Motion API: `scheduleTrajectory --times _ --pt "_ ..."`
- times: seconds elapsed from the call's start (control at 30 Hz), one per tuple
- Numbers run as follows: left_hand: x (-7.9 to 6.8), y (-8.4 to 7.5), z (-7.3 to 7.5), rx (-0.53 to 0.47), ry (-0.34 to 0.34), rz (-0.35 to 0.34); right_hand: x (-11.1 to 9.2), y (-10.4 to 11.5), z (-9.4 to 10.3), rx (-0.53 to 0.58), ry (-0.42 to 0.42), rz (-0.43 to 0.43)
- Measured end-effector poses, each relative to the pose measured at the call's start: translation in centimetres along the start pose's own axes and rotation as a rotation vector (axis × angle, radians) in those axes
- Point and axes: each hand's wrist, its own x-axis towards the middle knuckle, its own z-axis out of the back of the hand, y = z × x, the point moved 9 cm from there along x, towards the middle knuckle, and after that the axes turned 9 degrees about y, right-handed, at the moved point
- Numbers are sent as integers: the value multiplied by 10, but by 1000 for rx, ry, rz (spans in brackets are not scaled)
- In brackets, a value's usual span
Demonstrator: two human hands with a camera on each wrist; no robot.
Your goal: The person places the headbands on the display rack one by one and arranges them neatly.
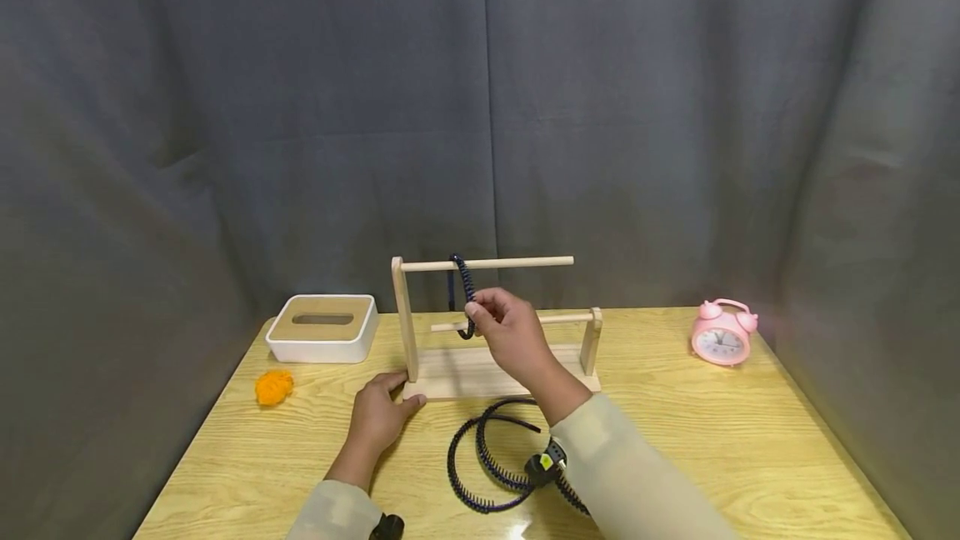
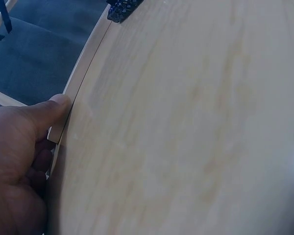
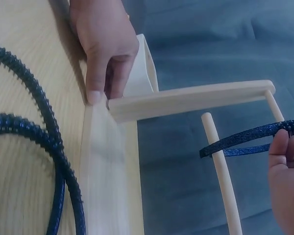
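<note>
While your left hand (image 1: 377,415) grips the left end of the wooden stand (image 1: 465,375), thumb at the base's front corner, your right hand (image 1: 513,336) pinches a dark toothed headband (image 1: 467,282) low on its near leg. Band is looped over the upper rod (image 1: 517,262), nearer the left upright (image 1: 405,319) than the rod's free end; far leg hangs behind. Step in hand, by my reading: hanging the band and setting its place on that rod. Next move would call for letting its weight settle, then easing the right fingertips off, left hand bracing the base. Watch the lower rod (image 1: 566,318): near leg crosses in front of it and teeth could snag; contact there, you can't tell. Loose headbands (image 3: 56,147) lie overlapping on the worktop (image 1: 787,457) before the stand, partly hidden by your right sleeve (image 1: 630,465), so count uncertain; that forearm could brush them. Well apart: tissue box (image 1: 322,334) and orange pompom (image 1: 273,387) to the left, pink alarm clock (image 1: 722,338) to the right, none obstructing. Grey curtain (image 1: 600,123) behind.
</note>
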Motion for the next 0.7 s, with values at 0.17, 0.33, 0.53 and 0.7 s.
scheduleTrajectory --times 0.17,0.33,0.53,0.7 --pt "0 -1 1 2 -6 -5 1 1 -10 9 6 -6" --pt "2 1 -1 12 -10 -1 2 1 -19 21 11 -15" --pt "3 3 -1 14 -14 -3 5 1 -25 20 11 9" --pt "3 5 -3 13 -9 -4 6 0 -31 16 21 7"
